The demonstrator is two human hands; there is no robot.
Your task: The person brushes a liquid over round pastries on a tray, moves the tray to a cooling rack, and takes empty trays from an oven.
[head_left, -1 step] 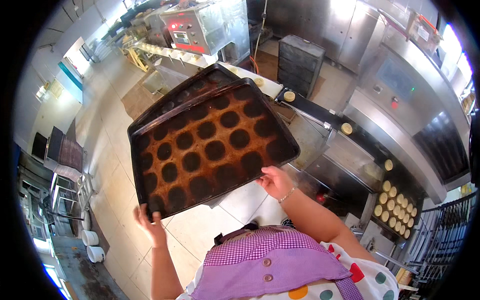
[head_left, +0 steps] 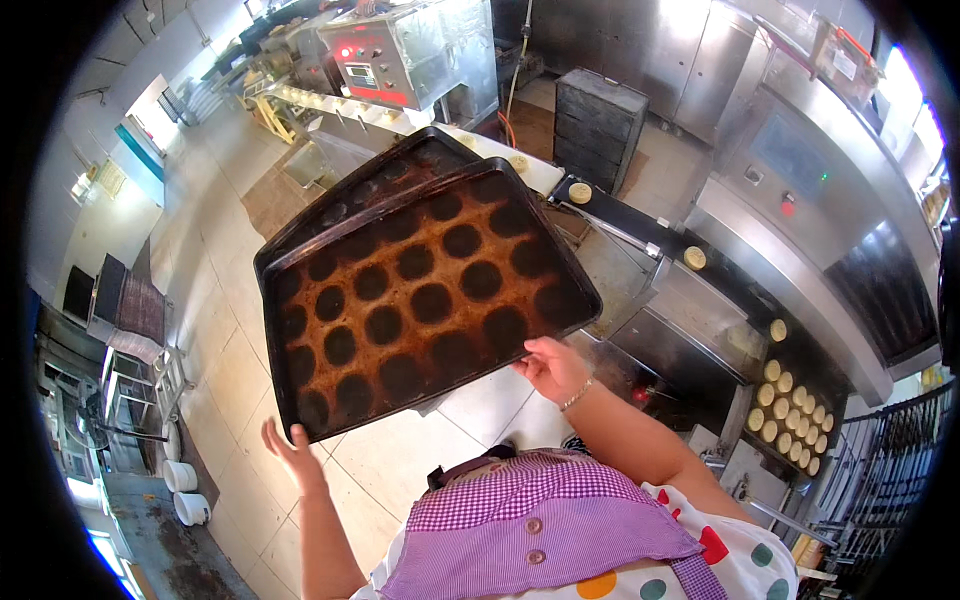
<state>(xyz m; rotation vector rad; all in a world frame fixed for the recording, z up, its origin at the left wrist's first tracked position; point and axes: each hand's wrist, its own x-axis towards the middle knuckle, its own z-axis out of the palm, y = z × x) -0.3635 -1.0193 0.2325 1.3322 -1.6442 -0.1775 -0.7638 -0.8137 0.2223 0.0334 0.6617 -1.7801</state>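
A dark baking tray (head_left: 440,300), browned and marked with rows of round black spots, is tilted in front of me. My right hand (head_left: 557,373) grips its near edge toward the right corner, thumb on the rim and fingers beneath. My left hand (head_left: 296,462) is beside the near left corner with its fingers apart; its thumb tip is close to the rim, and I cannot tell if it touches. A second dark baking tray (head_left: 425,155) shows behind and under the first, mostly hidden by it.
A black conveyor (head_left: 640,225) carries round pale dough pieces (head_left: 694,258) to the right, where several stand in rows. A control box (head_left: 385,70) stands over the far line. A dark stack of crates (head_left: 598,125) is behind the conveyor, and a metal rack (head_left: 885,480) at right.
My left hand has shifted slightly left and down, away from the tray's near left corner. The trays and my right hand have barely moved.
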